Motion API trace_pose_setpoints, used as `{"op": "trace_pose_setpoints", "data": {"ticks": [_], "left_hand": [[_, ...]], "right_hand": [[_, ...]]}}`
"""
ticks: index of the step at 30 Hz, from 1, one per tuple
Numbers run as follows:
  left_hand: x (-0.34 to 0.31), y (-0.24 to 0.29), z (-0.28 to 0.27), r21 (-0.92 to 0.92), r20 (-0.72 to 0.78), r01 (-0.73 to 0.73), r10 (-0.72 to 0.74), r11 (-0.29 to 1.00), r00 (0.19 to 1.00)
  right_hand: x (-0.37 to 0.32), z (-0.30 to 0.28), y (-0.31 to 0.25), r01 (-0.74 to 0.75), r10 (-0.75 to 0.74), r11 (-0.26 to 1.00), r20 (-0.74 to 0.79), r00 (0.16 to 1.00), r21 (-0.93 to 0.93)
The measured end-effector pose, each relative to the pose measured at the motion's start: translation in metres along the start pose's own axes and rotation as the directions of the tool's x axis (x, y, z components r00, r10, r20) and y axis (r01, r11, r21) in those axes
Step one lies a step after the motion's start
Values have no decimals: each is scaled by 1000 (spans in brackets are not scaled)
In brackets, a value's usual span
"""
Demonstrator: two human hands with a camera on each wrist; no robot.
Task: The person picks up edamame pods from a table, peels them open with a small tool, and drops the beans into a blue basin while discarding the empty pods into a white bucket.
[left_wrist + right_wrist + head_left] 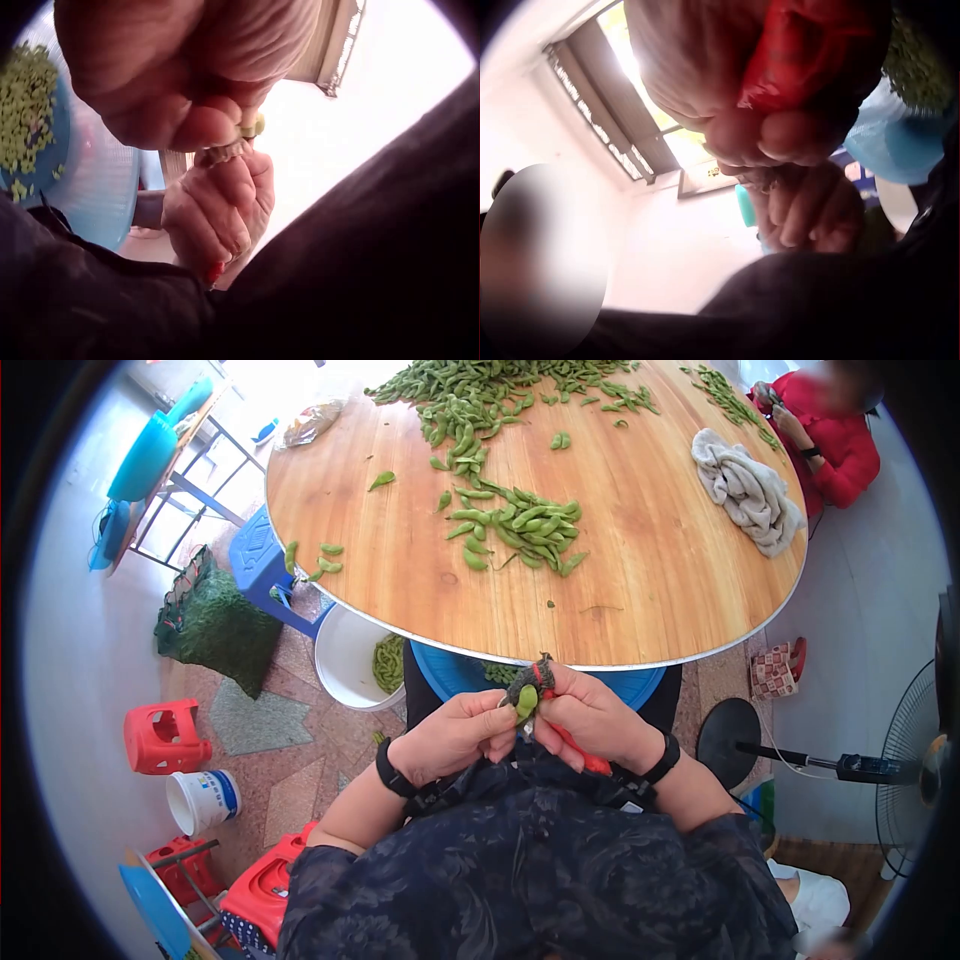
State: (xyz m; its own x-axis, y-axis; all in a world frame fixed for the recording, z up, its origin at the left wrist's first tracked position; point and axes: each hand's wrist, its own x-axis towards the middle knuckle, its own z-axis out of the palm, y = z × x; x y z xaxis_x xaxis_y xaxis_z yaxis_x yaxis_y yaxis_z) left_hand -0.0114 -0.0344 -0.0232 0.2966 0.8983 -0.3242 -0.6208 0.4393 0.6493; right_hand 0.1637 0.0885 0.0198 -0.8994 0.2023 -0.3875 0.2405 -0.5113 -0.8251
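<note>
Just off the table's near edge, my left hand pinches a green soybean pod between thumb and finger. My right hand meets it from the other side, its fingers curled round a red, smooth thing whose kind I cannot tell. A dark, rough-textured piece with a red band shows at the fingertips. Below the hands, a blue basin is partly hidden by the table; in the left wrist view it contains loose shelled green beans.
Soybean pods lie on the round wooden table, with a larger heap at its far side. A grey cloth rests on the right. White bucket, red stool and blue stool stand left; a fan stands right.
</note>
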Motion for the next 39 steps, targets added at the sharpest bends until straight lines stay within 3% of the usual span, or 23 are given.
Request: {"op": "trace_pose_setpoints", "data": {"ticks": [1, 3, 5, 7, 8, 10, 12, 14, 20, 21, 23, 24, 25, 26, 27, 28, 29, 32, 34, 35, 36, 38, 39], "left_hand": [[0, 0, -3, -106, 69, 31, -23, 994, 997], [1, -1, -4, -102, 79, 36, -28, 994, 997], [3, 3, -1, -95, 95, 43, -34, 995, 995], [0, 14, 13, 492, -51, -82, 123, 867, 991], [-2, 18, 18, 491, -48, -83, 123, 867, 991], [-6, 23, 26, 968, -63, -51, 436, 245, 898], [-5, 22, 25, 984, -42, -53, 506, 172, 862], [-4, 22, 25, 989, 149, -131, 580, -72, 801], [-1, 14, 25, 965, 256, -162, 594, -208, 763], [2, 11, 21, 965, 256, -162, 593, -208, 763], [6, 7, 14, 964, 178, -260, 579, 60, 795], [5, 6, 15, 964, 178, -260, 579, 60, 796], [4, 6, 16, 879, -25, -193, 446, 436, 895], [2, 6, 16, 669, -168, -65, 235, 741, 957], [0, 8, 13, 668, -172, -61, 234, 741, 957], [-4, 9, 7, 380, -153, 15, 47, 925, 987], [-6, 9, 3, 55, -71, 128, -124, 990, 990], [-5, 2, -4, 104, -165, 244, -225, 964, 960], [0, -11, -13, 271, -206, 245, -192, 931, 959], [2, -16, -16, 428, -243, 245, -150, 870, 958], [4, -19, -18, 424, -246, 247, -151, 871, 957], [8, -19, -21, 516, -277, 273, -144, 812, 950], [10, -19, -21, 516, -277, 274, -144, 812, 950]], "right_hand": [[0, 1, -4, 3, -3, 1000, 1, 1000, -2], [-2, 2, -13, -89, 85, 989, 34, 996, 122], [-1, 1, -10, -49, 49, 997, 0, 999, 64], [1, -2, -5, -11, 11, 1000, -31, 999, 3], [2, -3, 0, 11, -11, 1000, -65, 998, -9], [4, -2, 6, 31, -33, 999, -94, 995, -24], [6, 2, 10, 76, -105, 988, -219, 970, -138], [5, 7, 9, 94, -130, 981, -215, 968, -172], [2, 12, 10, 160, -243, 931, -232, 942, -327], [2, 13, 9, 165, -266, 917, -250, 931, -362], [2, 16, 7, 155, -263, 919, -267, 927, -363], [1, 16, 7, 145, -259, 920, -285, 923, -365], [1, 14, 9, 145, -259, 920, -285, 923, -364], [1, 10, 13, 124, -179, 967, -247, 952, -223], [1, 7, 16, 90, -103, 993, -193, 976, -76], [2, 5, 17, 87, -100, 994, -189, 977, -72], [3, 3, 18, 16, -13, 1000, -133, 991, 18], [10, -5, 32, -125, 132, 988, -71, 989, 93], [16, -10, 45, -161, 130, 973, -183, 974, -164], [17, -11, 49, -148, 33, 889, -261, 965, -434], [19, -12, 54, -150, 37, 889, -259, 965, -433], [25, -16, 66, 111, -382, 648, -196, 903, -754], [25, -15, 64, 110, -381, 648, -196, 903, -753]]}}
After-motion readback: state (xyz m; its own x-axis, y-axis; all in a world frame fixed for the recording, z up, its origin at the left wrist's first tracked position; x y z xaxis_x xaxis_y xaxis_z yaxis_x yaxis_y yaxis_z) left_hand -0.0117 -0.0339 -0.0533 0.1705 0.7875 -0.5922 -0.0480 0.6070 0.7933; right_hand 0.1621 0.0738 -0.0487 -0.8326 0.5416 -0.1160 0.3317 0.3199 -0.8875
